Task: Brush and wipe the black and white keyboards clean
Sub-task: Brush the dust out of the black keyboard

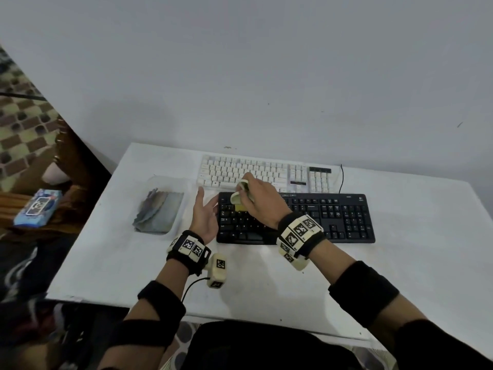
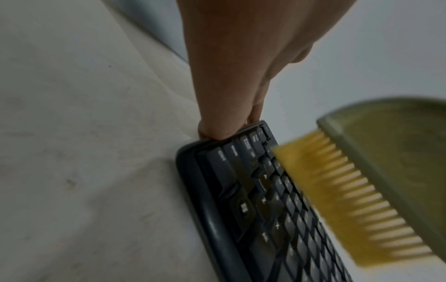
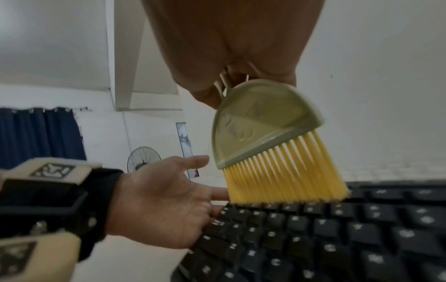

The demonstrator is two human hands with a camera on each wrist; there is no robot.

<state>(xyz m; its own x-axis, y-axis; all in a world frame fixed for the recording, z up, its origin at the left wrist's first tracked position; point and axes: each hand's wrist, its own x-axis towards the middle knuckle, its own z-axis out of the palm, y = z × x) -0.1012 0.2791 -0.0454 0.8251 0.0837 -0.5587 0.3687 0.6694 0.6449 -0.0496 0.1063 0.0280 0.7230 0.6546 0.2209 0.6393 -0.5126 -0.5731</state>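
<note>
Step in hand: brushing the black keyboard (image 1: 293,217). The right hand (image 1: 262,201) clamps the brush (image 3: 260,126) by its handle; the yellow bristles (image 3: 287,175) below the grip touch the upper-left key rows. The left hand (image 1: 205,217), fingers straight, braces the keyboard's left edge just beside the bristles. The white keyboard (image 1: 264,173) lies beyond the grip, touching the black one. Next move, by judgement: sweep the bristles along the rows away from the bracing hand.

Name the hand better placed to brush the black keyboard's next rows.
Right: the right hand already grips the brush, bristles on the black keyboard. The left hand only steadies its end.
</note>
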